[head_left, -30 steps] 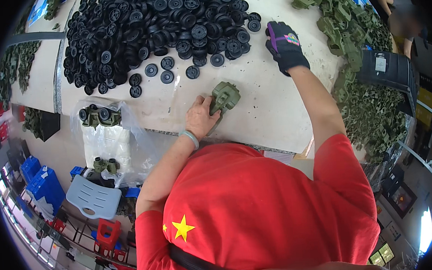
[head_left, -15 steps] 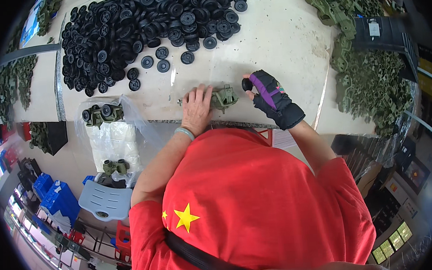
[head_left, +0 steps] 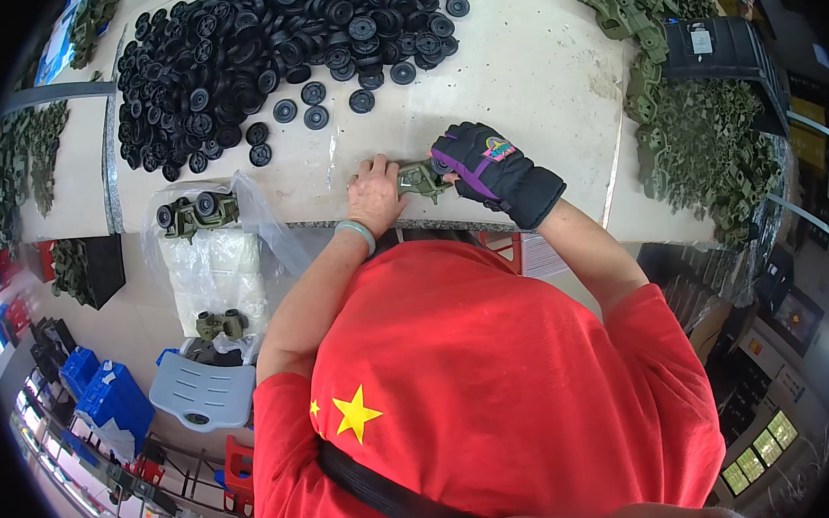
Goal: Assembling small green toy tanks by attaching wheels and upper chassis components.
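A green toy vehicle body (head_left: 419, 180) lies on the table near its front edge. Around its left end my bare left hand (head_left: 374, 193) is closed, holding it on the tabletop. At the body's right end is my right hand (head_left: 492, 171), in a black and purple fingerless glove. Its fingers are closed on a small black toy wheel (head_left: 442, 166), which is pressed against the body and mostly hidden by the fingers. Ahead of my left hand a few loose black wheels (head_left: 316, 118) lie apart from the big pile.
A large heap of black wheels (head_left: 232, 61) covers the far left of the table (head_left: 507, 63). Green plastic parts (head_left: 702, 146) are piled on the right by a black crate (head_left: 715, 48). At left, a plastic bag (head_left: 216, 271) has wheeled green vehicles (head_left: 198, 212) on top.
My right hand has moved left with the wheel, from beside the vehicle body to its right end. My left hand stays on the body, which has shifted slightly.
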`<action>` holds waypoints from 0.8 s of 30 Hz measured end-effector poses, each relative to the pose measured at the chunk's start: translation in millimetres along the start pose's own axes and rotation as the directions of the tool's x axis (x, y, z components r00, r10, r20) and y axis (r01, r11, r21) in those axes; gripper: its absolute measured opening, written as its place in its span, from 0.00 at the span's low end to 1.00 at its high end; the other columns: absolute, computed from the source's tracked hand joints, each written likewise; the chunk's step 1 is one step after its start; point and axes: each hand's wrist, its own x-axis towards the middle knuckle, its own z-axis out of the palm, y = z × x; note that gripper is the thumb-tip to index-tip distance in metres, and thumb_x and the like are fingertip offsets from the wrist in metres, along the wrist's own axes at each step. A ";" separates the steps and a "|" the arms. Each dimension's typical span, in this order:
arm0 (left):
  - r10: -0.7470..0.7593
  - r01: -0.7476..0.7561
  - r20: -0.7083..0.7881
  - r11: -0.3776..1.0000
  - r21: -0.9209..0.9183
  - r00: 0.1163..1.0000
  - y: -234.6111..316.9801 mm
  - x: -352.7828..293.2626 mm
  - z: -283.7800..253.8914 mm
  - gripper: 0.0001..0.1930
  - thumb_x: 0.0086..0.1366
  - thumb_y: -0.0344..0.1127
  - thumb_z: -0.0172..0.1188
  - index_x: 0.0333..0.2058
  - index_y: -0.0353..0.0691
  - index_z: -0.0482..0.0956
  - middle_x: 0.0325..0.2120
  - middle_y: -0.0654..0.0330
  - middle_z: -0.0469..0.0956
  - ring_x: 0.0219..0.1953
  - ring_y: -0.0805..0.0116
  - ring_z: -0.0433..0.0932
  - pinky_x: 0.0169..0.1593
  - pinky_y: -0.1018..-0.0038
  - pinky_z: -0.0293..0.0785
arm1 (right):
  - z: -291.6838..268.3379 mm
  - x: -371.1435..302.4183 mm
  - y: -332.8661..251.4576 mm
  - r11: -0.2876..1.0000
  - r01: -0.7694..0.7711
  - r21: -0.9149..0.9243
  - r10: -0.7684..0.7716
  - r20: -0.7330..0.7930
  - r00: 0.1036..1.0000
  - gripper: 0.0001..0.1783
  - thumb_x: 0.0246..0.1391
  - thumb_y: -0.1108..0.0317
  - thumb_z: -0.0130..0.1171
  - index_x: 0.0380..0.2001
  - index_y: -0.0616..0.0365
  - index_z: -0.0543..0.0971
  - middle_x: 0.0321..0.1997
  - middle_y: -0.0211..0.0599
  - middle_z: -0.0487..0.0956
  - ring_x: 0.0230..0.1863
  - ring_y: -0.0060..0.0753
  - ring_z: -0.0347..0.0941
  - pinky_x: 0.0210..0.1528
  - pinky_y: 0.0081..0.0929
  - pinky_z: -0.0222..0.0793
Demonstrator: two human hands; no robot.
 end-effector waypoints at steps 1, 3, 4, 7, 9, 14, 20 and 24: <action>0.001 -0.001 -0.008 1.000 0.002 1.000 -0.5 -1.0 0.6 0.24 0.55 0.43 0.74 0.48 0.42 0.80 0.51 0.56 0.73 0.57 0.51 0.74 0.54 0.51 0.79 | -0.2 -0.3 -0.8 1.000 0.003 -0.008 -0.003 0.012 1.000 0.20 0.49 0.65 0.70 0.46 0.55 0.81 0.41 0.45 0.81 0.47 0.54 0.78 0.50 0.48 0.74; 0.000 0.000 -0.016 1.000 0.006 1.000 -1.7 -2.8 3.0 0.23 0.55 0.43 0.74 0.48 0.42 0.80 0.51 0.56 0.73 0.57 0.51 0.74 0.54 0.51 0.79 | 0.9 -5.6 -0.8 1.000 0.018 0.026 -0.018 -0.003 1.000 0.21 0.52 0.66 0.70 0.50 0.56 0.81 0.42 0.44 0.82 0.47 0.54 0.77 0.51 0.47 0.74; 0.000 0.001 -0.025 1.000 0.013 1.000 -1.5 -2.6 3.3 0.23 0.55 0.43 0.73 0.47 0.42 0.80 0.51 0.56 0.73 0.57 0.52 0.74 0.54 0.51 0.79 | 1.3 -8.6 0.6 0.998 0.034 0.059 -0.032 -0.022 0.999 0.23 0.55 0.67 0.69 0.54 0.57 0.81 0.44 0.44 0.82 0.48 0.53 0.77 0.52 0.45 0.74; 0.009 -0.008 -0.036 1.000 0.021 0.999 0.5 -2.8 3.5 0.23 0.54 0.42 0.74 0.47 0.42 0.80 0.50 0.56 0.73 0.57 0.52 0.74 0.54 0.51 0.79 | 3.1 -16.2 2.4 0.998 0.011 0.054 -0.008 -0.047 0.999 0.22 0.57 0.66 0.69 0.55 0.57 0.81 0.44 0.43 0.83 0.47 0.52 0.78 0.52 0.45 0.74; 0.012 -0.011 -0.033 1.000 0.013 0.999 0.3 -3.4 3.0 0.22 0.54 0.41 0.74 0.46 0.42 0.80 0.50 0.56 0.73 0.56 0.52 0.74 0.54 0.51 0.79 | -2.2 -13.8 -2.4 1.000 0.002 0.022 -0.002 -0.013 1.000 0.23 0.57 0.66 0.69 0.55 0.57 0.81 0.45 0.42 0.83 0.48 0.52 0.78 0.51 0.45 0.74; 0.065 -0.063 -0.033 0.996 0.055 0.997 -1.2 0.8 -4.3 0.23 0.53 0.40 0.75 0.46 0.42 0.80 0.50 0.56 0.73 0.56 0.52 0.75 0.54 0.51 0.79 | 0.1 -11.1 -6.3 0.993 0.007 -0.116 -0.005 0.019 1.000 0.21 0.54 0.63 0.69 0.52 0.54 0.83 0.40 0.39 0.83 0.44 0.50 0.78 0.47 0.46 0.73; 0.104 -0.107 0.037 0.991 0.086 0.994 -6.5 10.0 -9.9 0.25 0.53 0.41 0.75 0.49 0.43 0.80 0.51 0.57 0.73 0.58 0.52 0.74 0.55 0.51 0.77 | 10.0 -25.2 -10.2 0.997 -0.076 0.020 0.076 -0.006 0.997 0.24 0.57 0.65 0.69 0.56 0.58 0.81 0.48 0.44 0.83 0.50 0.54 0.78 0.53 0.48 0.74; 0.113 -0.117 0.043 0.989 0.092 0.993 -2.8 14.3 -10.8 0.25 0.52 0.40 0.75 0.48 0.43 0.80 0.51 0.56 0.73 0.57 0.52 0.74 0.55 0.51 0.77 | 15.8 -28.8 -6.8 0.997 -0.069 0.022 0.070 -0.039 0.997 0.25 0.57 0.65 0.69 0.57 0.60 0.80 0.50 0.46 0.83 0.51 0.56 0.78 0.54 0.49 0.73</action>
